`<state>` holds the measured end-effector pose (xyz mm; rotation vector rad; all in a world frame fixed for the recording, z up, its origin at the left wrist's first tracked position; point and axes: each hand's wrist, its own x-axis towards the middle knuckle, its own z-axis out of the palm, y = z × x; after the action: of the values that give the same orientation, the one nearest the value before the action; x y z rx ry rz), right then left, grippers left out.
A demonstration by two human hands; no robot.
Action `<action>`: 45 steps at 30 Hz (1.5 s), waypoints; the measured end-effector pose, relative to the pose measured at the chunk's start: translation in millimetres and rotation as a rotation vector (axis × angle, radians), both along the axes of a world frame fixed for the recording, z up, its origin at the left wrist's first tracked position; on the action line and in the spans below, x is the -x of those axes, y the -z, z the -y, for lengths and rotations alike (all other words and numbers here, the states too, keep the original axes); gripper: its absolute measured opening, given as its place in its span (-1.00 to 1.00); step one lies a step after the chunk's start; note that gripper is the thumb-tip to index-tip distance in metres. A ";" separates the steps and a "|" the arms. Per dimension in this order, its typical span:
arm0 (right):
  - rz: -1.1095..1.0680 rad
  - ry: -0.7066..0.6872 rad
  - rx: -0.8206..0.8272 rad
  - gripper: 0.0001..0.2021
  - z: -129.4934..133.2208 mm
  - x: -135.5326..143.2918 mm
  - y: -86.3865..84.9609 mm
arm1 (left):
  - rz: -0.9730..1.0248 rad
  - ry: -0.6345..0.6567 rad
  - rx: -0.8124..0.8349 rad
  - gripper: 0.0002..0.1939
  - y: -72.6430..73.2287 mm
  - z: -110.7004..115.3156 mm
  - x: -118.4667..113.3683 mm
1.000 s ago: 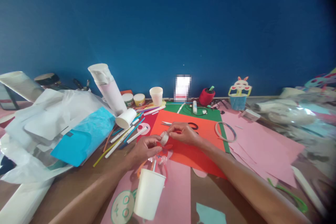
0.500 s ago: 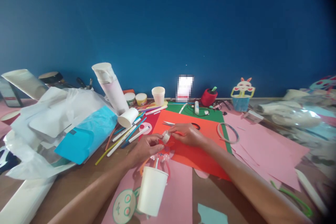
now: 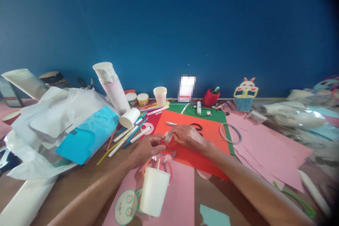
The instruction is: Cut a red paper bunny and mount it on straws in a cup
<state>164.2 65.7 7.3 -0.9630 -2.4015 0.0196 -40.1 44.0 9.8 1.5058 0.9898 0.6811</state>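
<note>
Near the middle of the table both hands meet at a small whitish roll [image 3: 167, 137] that looks like clear tape. Its left side is pinched between the thumb and fingers of my left hand [image 3: 149, 149]. My right hand [image 3: 189, 137] is closed at its right edge, fingertips partly hidden. Just below stands a white paper cup [image 3: 155, 192], tilted and upside down, with a straw sticking out of its top and clear tape bits around it. A paper bunny face [image 3: 126, 207] drawn in green lies beside the cup. Scissors [image 3: 196, 127] rest behind my right hand.
Orange paper [image 3: 212, 159] lies under the hands, pink sheets [image 3: 272, 152] to the right. Markers [image 3: 123, 144] are scattered left, near a plastic bag [image 3: 58, 113]. Along the blue wall stand a cup [image 3: 160, 96], a phone [image 3: 187, 88] and a bunny cup [image 3: 243, 102].
My right hand has turned slightly over the roll, its back now facing up more. The roll has tilted a little between the fingers. The cup stays put.
</note>
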 end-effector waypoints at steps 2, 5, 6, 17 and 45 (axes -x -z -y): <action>-0.039 0.046 0.022 -0.84 0.3 1.7 2.5 | 0.002 0.023 0.014 -0.88 -3.2 0.2 -0.1; -0.099 0.108 0.070 -0.86 -0.4 3.8 5.8 | 0.017 0.034 0.055 -0.86 -6.3 0.1 0.3; -0.116 0.125 0.090 -0.87 -0.6 4.4 6.4 | 0.025 0.033 0.067 -0.85 -6.8 -0.1 0.6; -0.235 0.226 0.304 -0.89 -2.6 4.8 4.2 | 0.147 0.064 0.185 -0.78 0.4 -8.6 7.6; -0.980 0.107 1.120 -0.85 -23.4 -8.6 6.0 | 0.546 -0.028 0.415 -0.82 14.4 -10.2 12.9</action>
<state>172.8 89.1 1.3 -1.1111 -1.2860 1.5227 -53.0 54.2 -4.7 0.8753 0.6762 0.7943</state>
